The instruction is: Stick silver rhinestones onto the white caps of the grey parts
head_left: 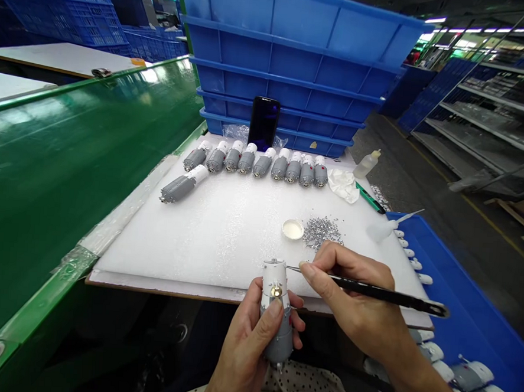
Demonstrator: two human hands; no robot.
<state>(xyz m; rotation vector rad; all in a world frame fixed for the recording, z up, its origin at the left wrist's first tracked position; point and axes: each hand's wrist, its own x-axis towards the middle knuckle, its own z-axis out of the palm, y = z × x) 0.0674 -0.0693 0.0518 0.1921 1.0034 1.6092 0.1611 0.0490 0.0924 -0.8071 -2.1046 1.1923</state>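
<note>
The grey-and-white cylindrical motor [275, 278] stands upright at 6 o'clock, clamped in the fingers of the left hand [244, 348]. At its 3 o'clock, the right hand [353, 296] pinches slim black tweezers [384, 295], their tip just beside the motor's top. At 1 o'clock, a silvery heap of tiny parts [322, 230] lies on the white foam pad [224, 229].

Grey-and-white motor [276, 315], black tweezers [380, 295], white foam mat [224, 229], blue crates [292, 68], green conveyor belt [59, 166], silver parts pile [322, 230].
</note>
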